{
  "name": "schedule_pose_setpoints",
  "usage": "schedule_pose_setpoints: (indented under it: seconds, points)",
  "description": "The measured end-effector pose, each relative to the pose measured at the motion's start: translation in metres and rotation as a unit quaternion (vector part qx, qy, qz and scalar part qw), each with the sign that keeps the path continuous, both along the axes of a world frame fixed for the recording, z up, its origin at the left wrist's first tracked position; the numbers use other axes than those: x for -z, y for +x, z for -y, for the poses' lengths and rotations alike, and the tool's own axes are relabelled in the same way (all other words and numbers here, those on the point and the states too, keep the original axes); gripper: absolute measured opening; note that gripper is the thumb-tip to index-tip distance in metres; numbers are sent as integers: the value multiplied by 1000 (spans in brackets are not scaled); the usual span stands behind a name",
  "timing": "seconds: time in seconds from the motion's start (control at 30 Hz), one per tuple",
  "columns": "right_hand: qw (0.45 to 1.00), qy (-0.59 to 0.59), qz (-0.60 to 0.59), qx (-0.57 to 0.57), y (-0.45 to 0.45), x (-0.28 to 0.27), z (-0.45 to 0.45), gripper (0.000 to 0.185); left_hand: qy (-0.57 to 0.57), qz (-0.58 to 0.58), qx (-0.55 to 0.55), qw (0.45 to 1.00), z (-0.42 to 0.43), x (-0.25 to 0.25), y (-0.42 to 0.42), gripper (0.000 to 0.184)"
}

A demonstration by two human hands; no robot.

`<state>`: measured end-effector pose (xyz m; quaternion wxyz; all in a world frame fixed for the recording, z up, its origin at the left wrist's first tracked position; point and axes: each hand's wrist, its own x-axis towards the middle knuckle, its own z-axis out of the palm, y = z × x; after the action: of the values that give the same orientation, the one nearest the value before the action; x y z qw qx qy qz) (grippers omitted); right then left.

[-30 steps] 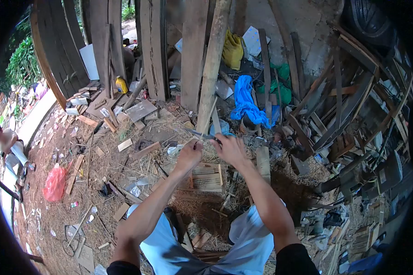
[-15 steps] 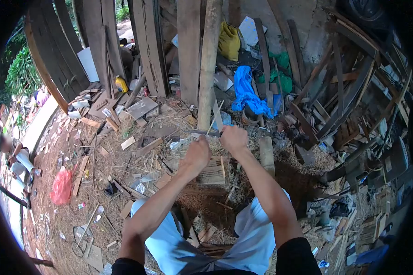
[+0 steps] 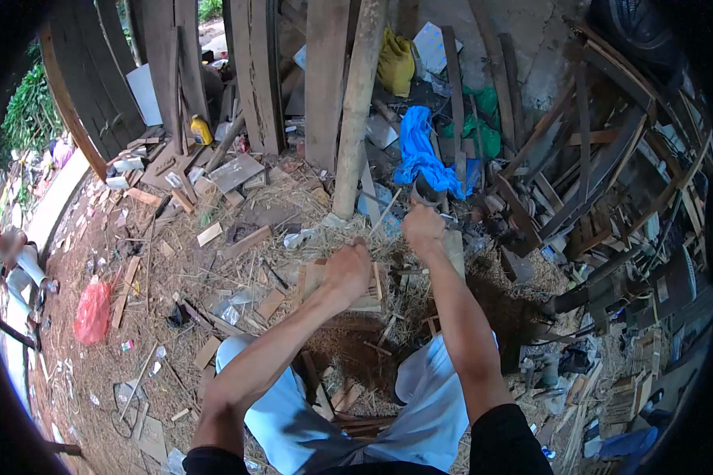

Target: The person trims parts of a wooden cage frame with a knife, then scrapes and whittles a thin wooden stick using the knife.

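My left hand (image 3: 348,271) is closed, fingers curled round the lower end of a thin pale stick (image 3: 387,212) that slants up and to the right. My right hand (image 3: 425,226) is a fist to the right of it, apart from the stick. Half a second ago a knife with a dark blade showed in this fist; its blade is hard to make out now against the dark ground. Below my left hand lies a small slatted wooden piece (image 3: 368,301) among straw and shavings. A dark round container (image 3: 429,191) stands just beyond my right hand.
A wooden post (image 3: 356,119) rises ahead. Blue plastic (image 3: 420,154) and a yellow sack (image 3: 394,63) lie behind it. Scrap timber (image 3: 602,158) is piled at right. A red plastic bag (image 3: 93,311) is on the ground at left, near a seated person (image 3: 24,269).
My right hand has moved away from my left, to the right and farther forward. The knife blade no longer lies across the stick. My left hand has shifted slightly right and nearer me.
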<state>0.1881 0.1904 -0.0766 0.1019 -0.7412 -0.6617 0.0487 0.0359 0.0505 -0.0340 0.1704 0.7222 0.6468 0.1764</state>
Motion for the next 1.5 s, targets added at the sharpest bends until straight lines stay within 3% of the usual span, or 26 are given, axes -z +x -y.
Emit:
schedule_pose_setpoints:
  seconds: [0.27, 0.33, 0.4, 0.43, 0.5, 0.53, 0.6, 0.63, 0.67, 0.7, 0.73, 0.77, 0.83, 0.87, 0.9, 0.93, 1.1, 1.17, 1.27, 1.33, 1.4, 1.47, 1.5]
  points:
    - [999, 22, -28, 36, 4, 6, -4, 27, -14, 5, -6, 1000, -11, 16, -12, 25]
    - [999, 23, -33, 32, 5, -4, 10, 28, -37, 78, 24, 996, -18, 30, -35, 26]
    - [980, 41, 56, -186, 5, -20, 30, 27, -33, 92, 6, 995, -22, 29, -56, 26]
    - [980, 43, 55, -187, 2, -19, 35, 27, -31, 106, -12, 994, -22, 27, -66, 27]
    - [952, 41, -147, -264, -7, -17, 41, 32, 9, 91, -8, 996, -30, 37, -75, 29]
    - [951, 42, -149, -267, -11, -14, 41, 32, 37, 101, -9, 994, -31, 35, -73, 29]
    - [893, 39, -291, -341, -20, -8, 36, 33, 67, 106, -12, 992, -32, 30, -67, 29]
    - [892, 42, -294, -342, -25, -22, 44, 33, 121, 122, -7, 985, -32, 24, -59, 26]
    - [804, -161, -487, -301, -26, -37, 53, 32, 176, 138, -1, 975, -33, 18, -53, 22]
    - [644, -353, -637, -235, -29, -53, 64, 32, 178, 135, 0, 975, -34, 15, -50, 22]
    - [636, -352, -643, -243, -33, -59, 71, 32, 183, 145, -8, 972, -35, 13, -47, 19]
    - [634, -352, -644, -243, -32, -58, 70, 32, 188, 156, -16, 970, -35, 12, -46, 15]
    - [709, -331, -580, -227, -32, -52, 61, 27, 184, 143, -9, 972, -38, 19, -48, 14]
    - [708, -331, -581, -228, -35, -42, 59, 27, 180, 134, -1, 974, -40, 22, -50, 13]
    - [841, -163, -430, -285, -41, -36, 62, 27, 179, 132, 0, 975, -39, 20, -49, 13]
    - [915, 15, -247, -320, -45, -30, 64, 27, 166, 134, 3, 977, -38, 19, -49, 14]
    - [953, -27, -184, -241, -50, -55, 89, 29, 157, 113, 2, 981, -33, 9, -50, 16]
    - [963, -10, -147, -226, -50, -55, 93, 29, 132, 9, -12, 991, -28, 3, -53, 19]
    - [956, 28, -130, -261, -48, -51, 87, 30, 149, 72, 7, 986, -30, 10, -62, 21]
    - [957, 35, -205, -204, -43, -42, 67, 28, 159, 56, -17, 986, -30, 9, -62, 21]
    - [921, 206, -285, -168, -13, -22, 21, 30, 166, 39, -46, 984, -27, 3, -67, 21]
    - [910, 238, -327, -89, 22, -28, 4, 31, 197, 183, -67, 961, -25, -7, -73, 19]
    - [912, 213, -339, -91, 41, -30, 0, 30, 201, 183, -73, 960, -30, -3, -82, 19]
